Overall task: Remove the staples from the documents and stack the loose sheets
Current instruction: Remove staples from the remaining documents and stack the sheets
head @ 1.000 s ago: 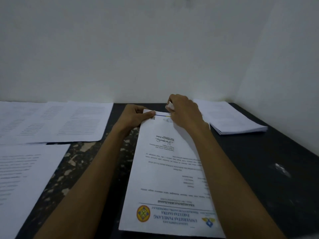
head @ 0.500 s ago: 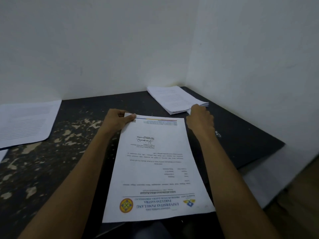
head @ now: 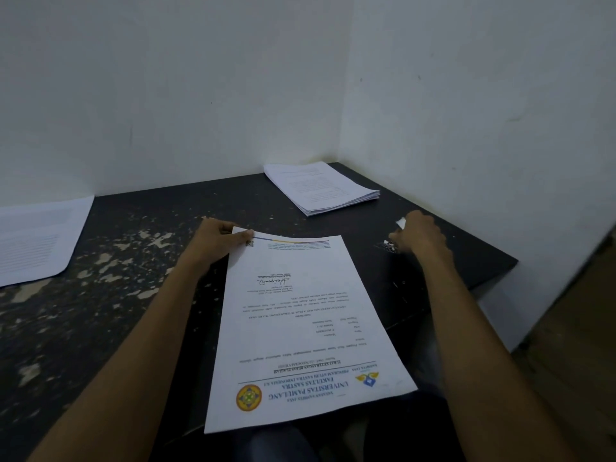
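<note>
On the tabletop (head: 150, 208), the document (head: 310, 328) overhangs the near edge; the sheet stack (head: 321, 188) fills the far right corner. My left hand (head: 213, 243) pinches the document's far corner; my right hand (head: 421, 236) is too blurred to tell.

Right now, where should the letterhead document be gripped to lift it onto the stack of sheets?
Its far right corner, from the right side. The letterhead document lies flat, but the left hand pinches the far left corner, so that far edge is probably raised enough to slip fingers under. The right hand is nearest that corner, and the stack of sheets lies beyond it.
</note>
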